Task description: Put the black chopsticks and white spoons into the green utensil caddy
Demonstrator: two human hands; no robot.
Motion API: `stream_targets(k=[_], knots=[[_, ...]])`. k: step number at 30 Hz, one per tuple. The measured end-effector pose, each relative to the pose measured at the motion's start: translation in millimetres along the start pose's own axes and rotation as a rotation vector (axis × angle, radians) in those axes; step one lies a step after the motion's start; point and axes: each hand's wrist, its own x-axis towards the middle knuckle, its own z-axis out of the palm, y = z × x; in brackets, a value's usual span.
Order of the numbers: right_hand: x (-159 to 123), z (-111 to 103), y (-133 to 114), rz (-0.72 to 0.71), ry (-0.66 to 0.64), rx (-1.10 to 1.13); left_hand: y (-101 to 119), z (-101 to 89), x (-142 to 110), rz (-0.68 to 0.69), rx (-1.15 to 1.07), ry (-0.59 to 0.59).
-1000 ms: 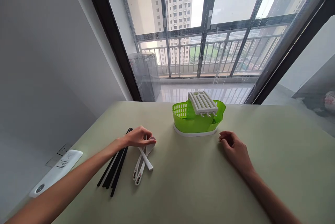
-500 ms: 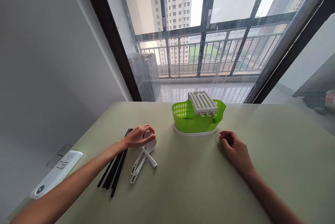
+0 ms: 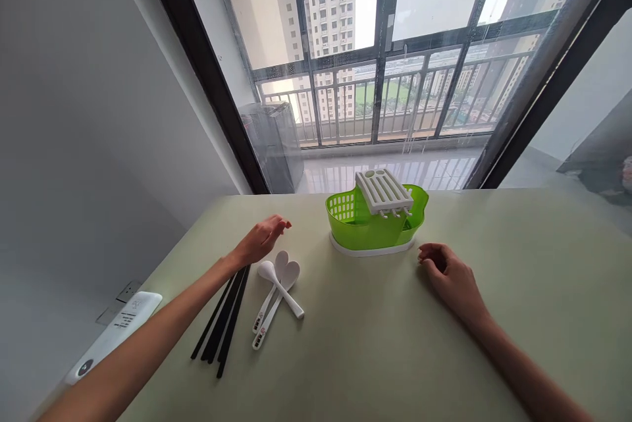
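Observation:
My left hand (image 3: 261, 239) hovers over the far ends of the black chopsticks (image 3: 222, 323), fingers loosely stretched and nothing in them. It hides the tops of the chopsticks. Just right of them lie three white spoons. One spoon (image 3: 289, 298) crosses over the other two, whose printed handles (image 3: 260, 336) point toward me. My right hand (image 3: 447, 274) rests on the table, empty, its fingers loosely curled with a gap above the thumb. Beyond it to the left stands a green boat-shaped basket (image 3: 365, 236) with a white slotted rack (image 3: 384, 191) on top and a white base.
A pale green table (image 3: 355, 356) carries everything. At its left edge, by the grey wall, is a white power strip or similar device (image 3: 118, 330), partly behind my left forearm. Glass doors and a railed balcony lie past the table's far edge.
My left hand has lifted away from the spoon bowls, up and to the left, uncovering them. The right hand stays in place on the table. The view has shifted slightly.

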Motion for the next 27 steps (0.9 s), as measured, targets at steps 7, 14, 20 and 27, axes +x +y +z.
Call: stream_targets(k=[7,14,20,27], knots=[[0.0,-0.2,-5.2,-0.016,0.003,0.014,72.3,1.4,44.3,0.163,-0.054,0.438],[2.0,2.4,-7.5,-0.016,0.004,0.032,179.1,23.0,78.7,0.367,0.097,0.557],[1.8,3.1,-8.4,-0.031,-0.011,0.042,211.6,70.2,96.4,0.409,0.355,0.348],[1.0,2.4,-9.9,-0.027,-0.007,0.037,177.6,68.7,105.6,0.424,0.425,0.374]])
